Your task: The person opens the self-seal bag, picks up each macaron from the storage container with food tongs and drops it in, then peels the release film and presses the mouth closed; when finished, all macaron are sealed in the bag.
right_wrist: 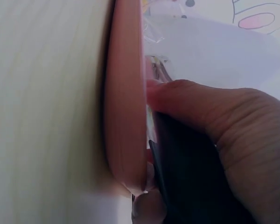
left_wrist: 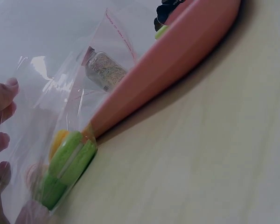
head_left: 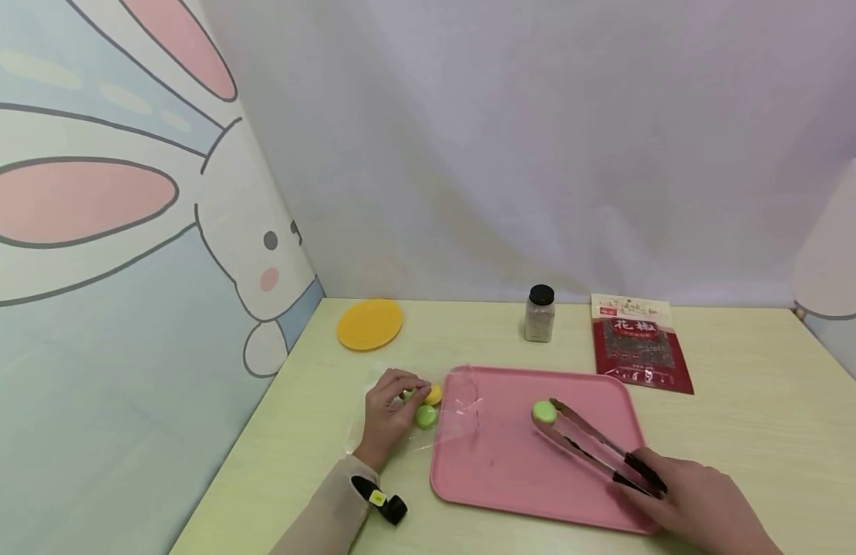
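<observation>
My left hand holds a clear plastic bag at the left end of the pink tray, fingers curled and fingertips at its film. Inside the bag lie green macarons and a yellow macaron; the left wrist view shows a green macaron through the film, close to the tray's edge. With my right hand I grip black-handled metal tongs over the tray's right side. Between the tong tips is another green macaron, over the middle of the tray.
Behind the tray stands a clear jar with a black lid. A red packet lies at the back right, close to the tray's corner. At the back left is a yellow plate. Printed rabbit fabric borders the table's left side.
</observation>
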Demonstrator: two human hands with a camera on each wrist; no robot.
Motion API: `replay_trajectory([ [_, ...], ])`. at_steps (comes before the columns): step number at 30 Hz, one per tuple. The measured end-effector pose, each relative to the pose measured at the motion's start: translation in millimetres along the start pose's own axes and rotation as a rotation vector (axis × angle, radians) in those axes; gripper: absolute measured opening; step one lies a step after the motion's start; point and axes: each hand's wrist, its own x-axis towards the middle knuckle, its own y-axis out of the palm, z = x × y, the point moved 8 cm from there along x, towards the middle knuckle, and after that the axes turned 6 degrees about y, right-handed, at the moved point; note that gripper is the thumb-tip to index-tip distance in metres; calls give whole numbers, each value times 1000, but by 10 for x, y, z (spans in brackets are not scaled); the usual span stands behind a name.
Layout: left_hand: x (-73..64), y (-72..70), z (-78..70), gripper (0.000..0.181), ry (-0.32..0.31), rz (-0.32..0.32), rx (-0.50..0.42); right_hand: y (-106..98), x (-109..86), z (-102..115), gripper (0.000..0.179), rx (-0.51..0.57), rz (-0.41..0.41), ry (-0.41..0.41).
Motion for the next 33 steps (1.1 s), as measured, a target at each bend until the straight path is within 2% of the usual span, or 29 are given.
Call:
replay_trajectory([
  [6, -4, -31, -26, 16, 0, -5, 2, 19, -3, 41, 46, -6, 37, 7],
  [11, -18, -61, -24, 16, 6, -11, 8, -7, -13, 81, 46, -16, 25, -2],
  [21, -181, -46, 250, 18, 2, -11, 22, -95, -34, 91, 43, 5, -39, -1],
  [28, -167, -61, 259, 21, 42, -40, 15, -164, -39, 134, 38, 39, -129, -44],
  [33, -156, -31, 265, 18, 55, -49, 27, -248, 23, 213, 35, 76, -199, -120],
])
